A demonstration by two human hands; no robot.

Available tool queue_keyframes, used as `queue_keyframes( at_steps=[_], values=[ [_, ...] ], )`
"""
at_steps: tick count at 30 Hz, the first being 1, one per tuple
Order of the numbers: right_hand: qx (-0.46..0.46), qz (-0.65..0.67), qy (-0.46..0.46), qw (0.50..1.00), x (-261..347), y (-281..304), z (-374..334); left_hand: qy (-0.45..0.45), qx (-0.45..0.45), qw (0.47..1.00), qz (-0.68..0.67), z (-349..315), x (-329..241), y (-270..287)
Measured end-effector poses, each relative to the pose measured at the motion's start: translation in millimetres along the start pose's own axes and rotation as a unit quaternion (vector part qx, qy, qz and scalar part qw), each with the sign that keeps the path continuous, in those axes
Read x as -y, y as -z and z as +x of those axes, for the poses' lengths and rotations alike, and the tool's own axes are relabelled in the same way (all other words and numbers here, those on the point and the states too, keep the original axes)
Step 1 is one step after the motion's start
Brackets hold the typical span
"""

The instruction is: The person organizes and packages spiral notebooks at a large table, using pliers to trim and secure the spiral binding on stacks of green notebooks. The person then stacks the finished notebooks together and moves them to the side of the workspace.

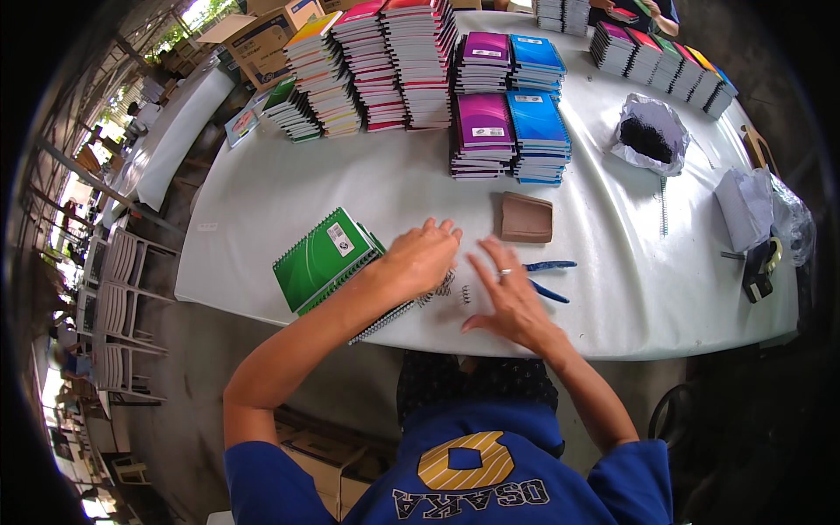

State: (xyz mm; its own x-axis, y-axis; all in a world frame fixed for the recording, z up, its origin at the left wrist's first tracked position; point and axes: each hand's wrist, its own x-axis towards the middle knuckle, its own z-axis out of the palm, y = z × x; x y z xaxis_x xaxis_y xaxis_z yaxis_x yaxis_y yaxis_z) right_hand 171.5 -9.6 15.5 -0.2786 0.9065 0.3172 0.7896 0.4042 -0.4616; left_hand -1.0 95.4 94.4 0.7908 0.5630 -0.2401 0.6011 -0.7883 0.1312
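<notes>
Hidden under the hands, cut off at the rim

The left hand (422,259) covers part of the spiral notebook (394,313); its fingers' grip cannot be told. A co-worker's hands (643,10) are cut by the top edge. The black bag contents (646,137) are too small to tell.

Green spiral-bound notebooks (325,258) lie in a small, slightly fanned stack near the surface's front-left edge, covers up and turned at an angle — the wire spine of the lowest one juts out toward the front edge. Just to their right, close to the same edge, a short loose piece of wire coil (465,294) rests on the white covering — apart from the stack.
</notes>
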Motion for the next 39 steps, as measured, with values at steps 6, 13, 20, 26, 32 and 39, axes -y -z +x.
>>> queue_keyframes(
  at_steps=[6,13,20,26,32,39],
  values=[
    [0.036,0.049,0.095,0.994,7.0,-71.0,48.3,0.016,-0.177,0.983,-0.045,-55.2,-14.3,63.7],
    [0.033,-0.050,0.123,0.991,2.3,-59.9,20.0,0.061,-0.326,0.937,-0.109,-134.7,-3.9,56.2],
    [-0.106,-0.072,0.109,0.986,-28.6,-33.3,20.9,0.191,-0.497,0.832,-0.159,-176.6,2.4,-2.6],
    [-0.206,-0.200,0.030,0.957,-102.8,38.8,37.4,0.304,-0.526,0.776,-0.171,-199.2,7.6,-68.0],
    [-0.421,-0.309,-0.135,0.842,-264.9,192.9,72.8,0.297,-0.491,0.816,-0.076,-210.3,-10.9,-103.4],
    [-0.225,-0.428,-0.263,0.835,-348.4,230.4,31.0,0.291,-0.455,0.840,-0.041,-200.6,-22.5,-129.4]
  ],
)
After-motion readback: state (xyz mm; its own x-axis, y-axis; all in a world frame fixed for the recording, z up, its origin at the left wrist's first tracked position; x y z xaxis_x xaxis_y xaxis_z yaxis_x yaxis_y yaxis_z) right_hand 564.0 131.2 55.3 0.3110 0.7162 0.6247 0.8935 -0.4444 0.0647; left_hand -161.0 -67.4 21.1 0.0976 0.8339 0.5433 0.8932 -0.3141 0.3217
